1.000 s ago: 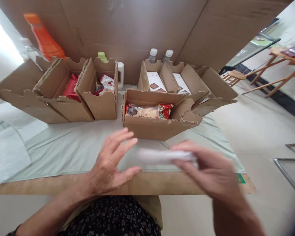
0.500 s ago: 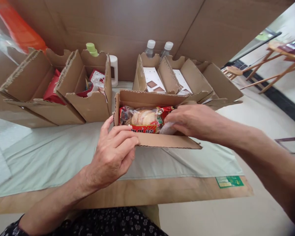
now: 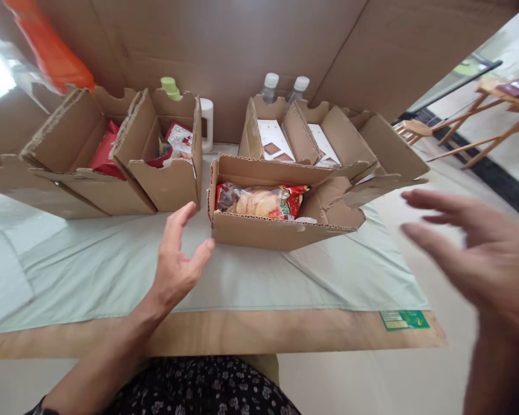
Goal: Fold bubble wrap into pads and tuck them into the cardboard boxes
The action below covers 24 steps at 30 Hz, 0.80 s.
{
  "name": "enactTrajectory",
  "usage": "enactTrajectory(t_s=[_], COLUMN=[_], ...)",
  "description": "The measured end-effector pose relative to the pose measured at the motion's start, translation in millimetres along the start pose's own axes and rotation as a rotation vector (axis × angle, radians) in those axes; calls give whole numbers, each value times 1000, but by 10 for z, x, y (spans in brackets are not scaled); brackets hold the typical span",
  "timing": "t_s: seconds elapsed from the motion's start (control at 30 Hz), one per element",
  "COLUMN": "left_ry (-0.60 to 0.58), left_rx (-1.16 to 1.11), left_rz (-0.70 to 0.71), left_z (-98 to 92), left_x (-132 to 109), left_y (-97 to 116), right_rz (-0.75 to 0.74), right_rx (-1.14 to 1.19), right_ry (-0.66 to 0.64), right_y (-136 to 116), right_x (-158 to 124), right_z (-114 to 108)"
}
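An open cardboard box (image 3: 259, 230) stands near the middle of the table and holds a red snack packet (image 3: 263, 200) with a bit of white wrapper beside it. My left hand (image 3: 175, 265) hovers open just left of the box's front corner, fingers apart, holding nothing. My right hand (image 3: 471, 253) is raised off to the right, past the table's edge, fingers stretched out and empty.
Cardboard boxes (image 3: 112, 155) with red packets stand at the back left, more boxes (image 3: 311, 135) with white cartons at the back right. Two water bottles (image 3: 285, 89), a green-capped bottle (image 3: 169, 87) and a white container (image 3: 206, 124) line the cardboard wall. A pale green cloth (image 3: 112, 271) covers the table.
My right hand put a white wrapped item into the box, then drew back to the right, empty. My left hand let go of the box's front wall and opened.
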<state>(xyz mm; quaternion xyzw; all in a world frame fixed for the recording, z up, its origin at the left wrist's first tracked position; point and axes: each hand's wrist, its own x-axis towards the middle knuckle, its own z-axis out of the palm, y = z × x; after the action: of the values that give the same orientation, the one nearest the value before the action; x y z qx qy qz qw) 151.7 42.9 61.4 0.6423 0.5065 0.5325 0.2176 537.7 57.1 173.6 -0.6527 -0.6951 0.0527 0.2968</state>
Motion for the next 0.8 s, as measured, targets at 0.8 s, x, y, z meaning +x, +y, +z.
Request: enactTrajectory(t_s=[0.8], left_ry=[-157], left_rx=[-208], left_rz=[-44], left_z=[-263], left_x=[-494], left_y=[630], right_rz=[49], right_rx=[853], right_ry=[272], right_y=[-974], right_x=[-969], right_z=[852])
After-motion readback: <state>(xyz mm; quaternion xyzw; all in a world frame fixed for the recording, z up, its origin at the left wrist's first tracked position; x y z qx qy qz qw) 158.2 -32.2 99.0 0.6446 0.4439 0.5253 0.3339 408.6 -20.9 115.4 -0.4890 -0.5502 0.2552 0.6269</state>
